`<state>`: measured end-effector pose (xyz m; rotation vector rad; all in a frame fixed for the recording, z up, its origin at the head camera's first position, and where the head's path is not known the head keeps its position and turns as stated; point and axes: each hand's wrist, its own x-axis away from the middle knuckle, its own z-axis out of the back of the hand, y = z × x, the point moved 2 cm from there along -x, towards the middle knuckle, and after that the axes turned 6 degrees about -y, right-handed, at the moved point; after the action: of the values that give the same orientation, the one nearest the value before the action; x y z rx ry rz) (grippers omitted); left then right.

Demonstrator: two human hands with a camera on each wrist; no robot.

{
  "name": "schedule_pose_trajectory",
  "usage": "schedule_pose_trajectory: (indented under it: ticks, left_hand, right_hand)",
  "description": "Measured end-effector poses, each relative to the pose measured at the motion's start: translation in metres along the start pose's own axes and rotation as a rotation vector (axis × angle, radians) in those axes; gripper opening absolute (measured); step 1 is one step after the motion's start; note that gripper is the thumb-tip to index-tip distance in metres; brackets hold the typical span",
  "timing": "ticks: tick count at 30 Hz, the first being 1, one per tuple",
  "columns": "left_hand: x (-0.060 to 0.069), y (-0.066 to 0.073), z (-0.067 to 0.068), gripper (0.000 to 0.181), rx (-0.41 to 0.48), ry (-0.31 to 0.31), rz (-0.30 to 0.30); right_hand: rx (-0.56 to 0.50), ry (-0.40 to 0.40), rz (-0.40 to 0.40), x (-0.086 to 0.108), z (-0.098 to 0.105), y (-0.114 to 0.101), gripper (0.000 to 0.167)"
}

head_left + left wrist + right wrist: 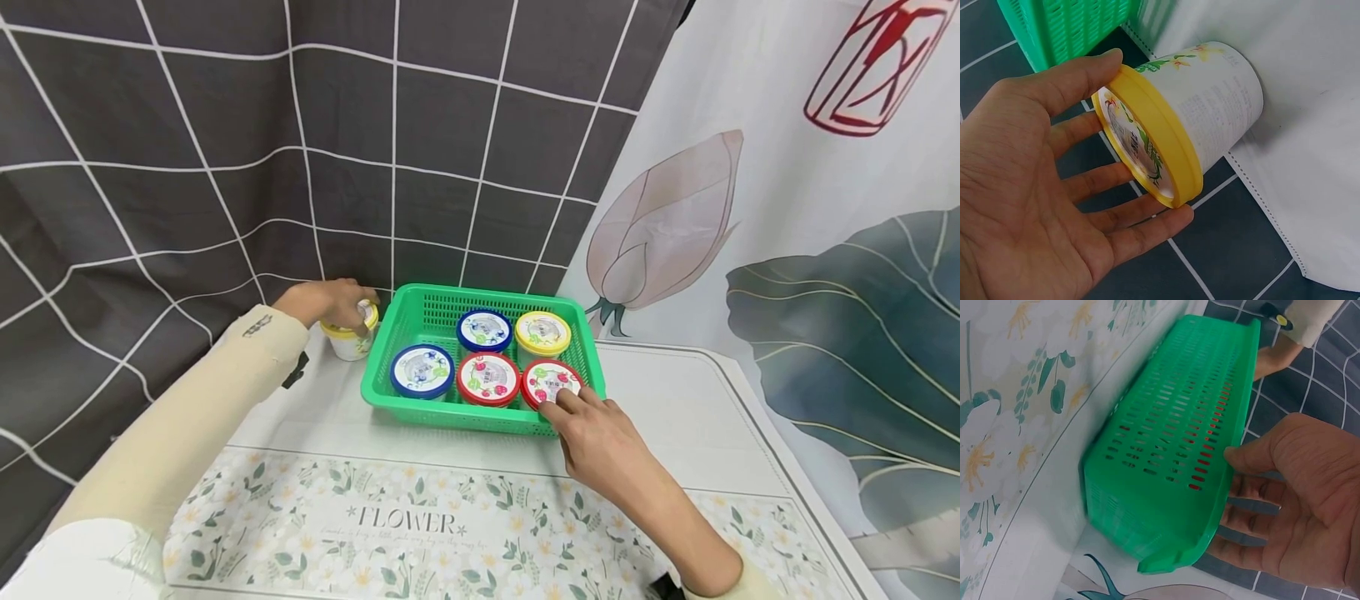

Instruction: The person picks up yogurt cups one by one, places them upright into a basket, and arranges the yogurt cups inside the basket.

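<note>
My left hand [333, 304] grips a white tub [1210, 103] by its yellow lid [1157, 137], left of a green basket [480, 421]. Its thumb lies on one side of the lid and fingertips on the other; the tub's base meets the white tabletop. At the basket's front right corner, my right hand [600, 429] holds the rim. In the right wrist view its thumb [1250, 456] touches the rim, while the fingertips are hidden inside. Beside those fingers is a red-lidded tub [550, 379], partly covered by the hand.
Inside the basket are another red-lidded tub [488, 379], two blue-lidded tubs [422, 371] and a yellow-lidded tub [542, 332]. A dark checked curtain [337, 108] hangs close behind. The white table carries a flower-printed mat [420, 550] along its front.
</note>
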<state>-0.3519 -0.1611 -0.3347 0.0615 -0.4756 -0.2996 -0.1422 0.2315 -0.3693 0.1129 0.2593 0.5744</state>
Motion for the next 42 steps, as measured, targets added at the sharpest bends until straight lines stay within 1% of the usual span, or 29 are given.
schedule_pose_trajectory:
  ticks: [6,9,15,18,24,32,42]
  left_hand:
    - [0.006,0.003,0.004,0.082,-0.007,-0.003,-0.010]
    - [0.007,0.003,0.006,0.081,-0.004,0.002,-0.014]
    - [0.008,0.001,0.007,0.079,-0.012,0.012,-0.009]
    - [0.009,0.000,0.008,0.078,-0.017,0.016,-0.001]
    - [0.008,-0.002,0.010,0.077,-0.034,0.030,-0.003]
    - [0.014,-0.002,0.020,0.077,-0.032,0.040,-0.014]
    - [0.022,-0.002,0.031,0.078,0.003,0.032,0.000]
  right_hand:
    - [0.008,-0.005,-0.001,0.000,-0.001,0.000,0.030]
    - [0.011,-0.002,-0.001,0.000,-0.001,0.000,0.030]
    - [0.012,0.003,-0.001,0.001,-0.001,0.000,0.030]
    - [0.010,-0.003,-0.004,0.001,-0.001,-0.001,0.030]
    - [0.007,-0.015,-0.011,0.000,-0.001,0.000,0.030]
    - [0.009,-0.005,-0.006,0.001,-0.001,0.000,0.029]
    - [0.002,-0.017,-0.005,0.000,0.000,0.000,0.029]
